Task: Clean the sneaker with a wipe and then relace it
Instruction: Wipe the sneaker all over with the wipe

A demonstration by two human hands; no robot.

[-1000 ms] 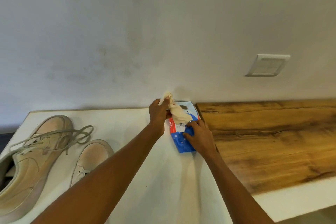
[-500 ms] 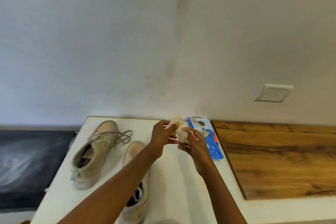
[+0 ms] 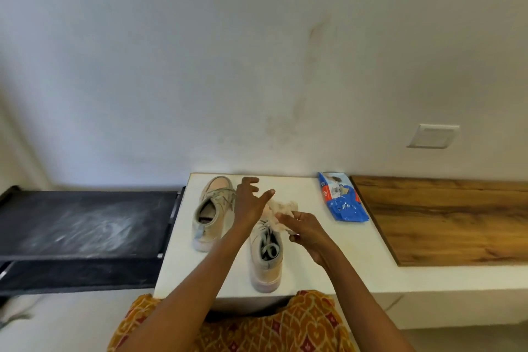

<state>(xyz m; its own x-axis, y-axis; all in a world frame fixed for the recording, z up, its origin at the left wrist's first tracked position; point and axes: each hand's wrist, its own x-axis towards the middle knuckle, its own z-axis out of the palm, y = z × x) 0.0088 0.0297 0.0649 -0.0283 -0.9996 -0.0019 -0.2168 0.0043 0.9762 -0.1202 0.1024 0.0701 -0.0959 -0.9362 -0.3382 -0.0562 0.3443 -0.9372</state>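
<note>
Two hands, right pinching wipe, left spread

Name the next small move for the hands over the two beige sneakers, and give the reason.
Probably the open left hand should close on a beige lace-up sneaker, likely the left sneaker it hovers beside, to steady it. The right hand already pinches the crumpled white wipe above the near sneaker, and the blue wipe packet lies set aside on the white tabletop.

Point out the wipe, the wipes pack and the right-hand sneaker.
wipe (image 3: pixel 281 210), head view, crumpled middle above the right hand.
wipes pack (image 3: pixel 344 203), head view, blue front face.
right-hand sneaker (image 3: pixel 267 271), head view, heel side.
</note>
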